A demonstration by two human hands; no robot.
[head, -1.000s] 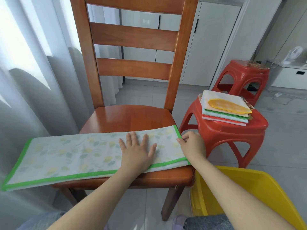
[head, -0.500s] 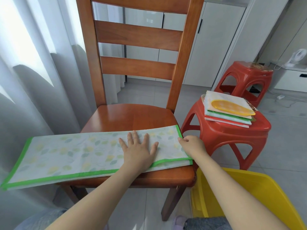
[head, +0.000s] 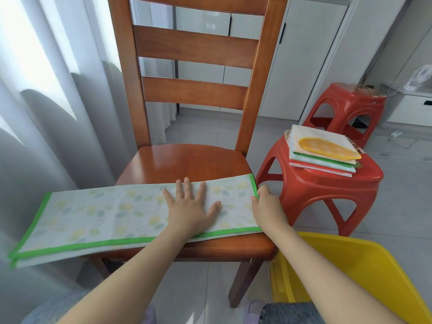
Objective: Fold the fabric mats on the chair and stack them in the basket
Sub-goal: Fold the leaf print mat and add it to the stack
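Grey curtains hang along the left. Far back stand white cabinets. To the right, one red stool sits near, a second red stool stands farther off on the grey tiled floor.

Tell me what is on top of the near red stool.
A stack of folded mats lies on the near stool, a yellow-patterned one on top, green- and red-edged ones below. How many are in the stack, and the seat under it, cannot be seen.

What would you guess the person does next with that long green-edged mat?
Probably swing its right end leftward for another fold: the right hand pinches the green-edged mat at that end, the left hand pins its middle flat, and the long strip overhangs the chair.
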